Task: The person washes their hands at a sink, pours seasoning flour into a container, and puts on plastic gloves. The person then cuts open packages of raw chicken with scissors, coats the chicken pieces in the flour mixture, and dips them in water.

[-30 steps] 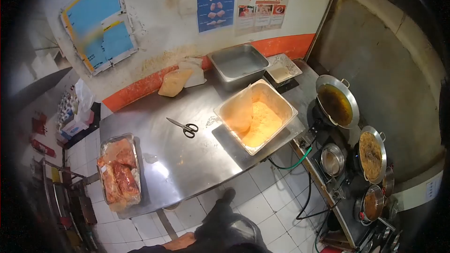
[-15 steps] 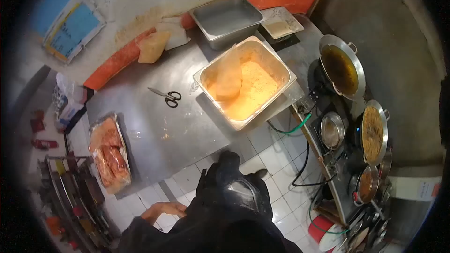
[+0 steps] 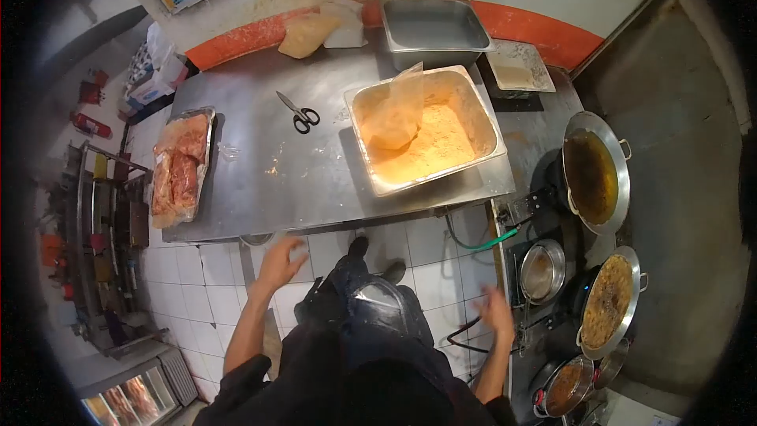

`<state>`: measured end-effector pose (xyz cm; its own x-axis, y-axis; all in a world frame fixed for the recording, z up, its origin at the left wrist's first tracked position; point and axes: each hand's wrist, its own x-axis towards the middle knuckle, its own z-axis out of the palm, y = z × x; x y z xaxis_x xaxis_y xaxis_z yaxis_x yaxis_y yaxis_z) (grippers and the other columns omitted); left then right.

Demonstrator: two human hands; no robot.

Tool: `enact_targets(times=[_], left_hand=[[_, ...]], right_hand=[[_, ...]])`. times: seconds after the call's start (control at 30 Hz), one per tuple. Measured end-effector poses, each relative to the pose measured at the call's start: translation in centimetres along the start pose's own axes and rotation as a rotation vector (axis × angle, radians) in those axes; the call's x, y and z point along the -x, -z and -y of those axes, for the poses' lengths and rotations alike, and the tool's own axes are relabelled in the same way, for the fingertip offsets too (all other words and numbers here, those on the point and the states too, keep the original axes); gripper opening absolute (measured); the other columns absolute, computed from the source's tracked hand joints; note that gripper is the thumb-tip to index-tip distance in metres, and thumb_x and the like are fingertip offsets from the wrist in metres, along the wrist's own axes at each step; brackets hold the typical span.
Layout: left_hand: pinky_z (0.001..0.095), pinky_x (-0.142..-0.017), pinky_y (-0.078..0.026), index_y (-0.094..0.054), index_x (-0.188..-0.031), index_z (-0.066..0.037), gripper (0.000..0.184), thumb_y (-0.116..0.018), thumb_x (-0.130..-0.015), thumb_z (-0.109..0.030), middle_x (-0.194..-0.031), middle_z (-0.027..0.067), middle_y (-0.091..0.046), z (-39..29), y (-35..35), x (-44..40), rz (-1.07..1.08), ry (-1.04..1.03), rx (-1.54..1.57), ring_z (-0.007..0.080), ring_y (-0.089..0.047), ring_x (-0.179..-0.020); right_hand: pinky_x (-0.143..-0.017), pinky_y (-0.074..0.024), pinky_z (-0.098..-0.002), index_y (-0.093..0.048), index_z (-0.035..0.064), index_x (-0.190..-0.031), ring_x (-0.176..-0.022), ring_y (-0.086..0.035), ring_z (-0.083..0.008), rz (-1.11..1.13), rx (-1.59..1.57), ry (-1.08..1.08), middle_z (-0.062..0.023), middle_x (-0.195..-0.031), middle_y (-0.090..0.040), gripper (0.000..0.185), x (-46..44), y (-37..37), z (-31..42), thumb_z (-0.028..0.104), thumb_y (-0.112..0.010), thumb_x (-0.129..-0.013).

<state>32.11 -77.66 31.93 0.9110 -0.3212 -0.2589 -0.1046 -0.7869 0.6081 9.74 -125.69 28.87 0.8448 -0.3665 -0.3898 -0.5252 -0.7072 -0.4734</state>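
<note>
Left hand (image 3: pixel 280 264) raised, right hand (image 3: pixel 497 313) newly in view near strainer (image 3: pixel 542 273); both empty, fingers loosely spread. Deep pan (image 3: pixel 475 106) holds orange powder (image 3: pixel 443 146), bag (image 3: pixel 394 120); tray (image 3: pixel 209 138), meat (image 3: pixel 178 173).

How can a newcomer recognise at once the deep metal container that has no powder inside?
Find the steel table, then the red wall band along its far side. Beside that band, behind the powder container, stands a deep rectangular metal container. Its inside looks grey, not orange like its nearer neighbour's, and it is deeper than the tray at its right.
</note>
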Motion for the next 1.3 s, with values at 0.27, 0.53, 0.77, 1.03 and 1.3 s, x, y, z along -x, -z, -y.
enact_targets(times=[0.27, 0.53, 0.77, 1.03, 1.3], left_hand=[[0.0402, -0.087, -0.049, -0.064, -0.111, -0.001, 0.039, -0.071, -0.086, -0.03, -0.108, 0.0186, -0.066, -19.1, 3.9, -20.7, -0.579, -0.403, 0.181, 0.0336, -0.063, -0.102], [0.0482, -0.07, -0.052, -0.07, -0.096, -0.007, 0.019, -0.063, -0.084, -0.02, -0.085, 0.0205, -0.068, -19.3, 2.7, -31.6, -0.208, -0.574, -0.143, 0.0401, -0.066, -0.081], [0.0446, -0.067, -0.05, -0.069, -0.092, -0.005, 0.021, -0.061, -0.089, -0.025, -0.086, 0.0163, -0.068, -30.0, 13.8, -28.2, -0.066, -0.902, 0.022, 0.0382, -0.064, -0.078], [0.0392, -0.07, -0.049, -0.069, -0.095, 0.001, 0.03, -0.067, -0.088, -0.028, -0.083, 0.0183, -0.066, -26.0, 12.2, -30.3, 0.043, -0.795, 0.503, 0.0273, -0.063, -0.074], [0.0383, -0.1, -0.046, -0.046, -0.137, 0.001, 0.078, -0.083, -0.077, -0.034, -0.131, 0.0199, -0.056, -17.4, 5.4, -29.6, -0.102, -0.266, 0.552, 0.0278, -0.057, -0.12]], right_hand=[[-0.076, -0.052, -0.0326, -0.059, 0.0027, -0.124, -0.085, -0.064, -0.0224, -0.124, -0.434, 0.491, -0.0146, -0.106, -0.066, 0.036, -18.4, 9.8, 26.0, 0.02, -0.063, -0.093], [-0.077, -0.052, -0.0294, -0.052, 0.0011, -0.131, -0.091, -0.063, -0.0193, -0.218, -0.787, 0.315, -0.0121, -0.108, -0.065, 0.041, -24.8, 4.1, 26.3, 0.018, -0.062, -0.095], [-0.104, -0.0427, -0.0411, -0.034, 0.0054, -0.145, -0.128, -0.048, -0.0289, -0.011, -1.55, 0.162, -0.0162, -0.144, -0.043, 0.074, -25.9, 4.9, 24.8, 0.055, -0.053, -0.095], [-0.103, -0.0451, -0.0405, -0.038, 0.0082, -0.144, -0.126, -0.051, -0.0248, -0.184, -1.599, 0.324, -0.0087, -0.14, -0.05, 0.069, -27.8, 11.0, 25.9, 0.057, -0.047, -0.097], [-0.079, -0.0526, -0.0291, -0.058, 0.0009, -0.115, -0.092, -0.064, -0.0148, -0.256, -0.743, 0.508, -0.0087, -0.105, -0.067, 0.044, -27.1, 18.2, 29.4, 0.025, -0.078, -0.085]])
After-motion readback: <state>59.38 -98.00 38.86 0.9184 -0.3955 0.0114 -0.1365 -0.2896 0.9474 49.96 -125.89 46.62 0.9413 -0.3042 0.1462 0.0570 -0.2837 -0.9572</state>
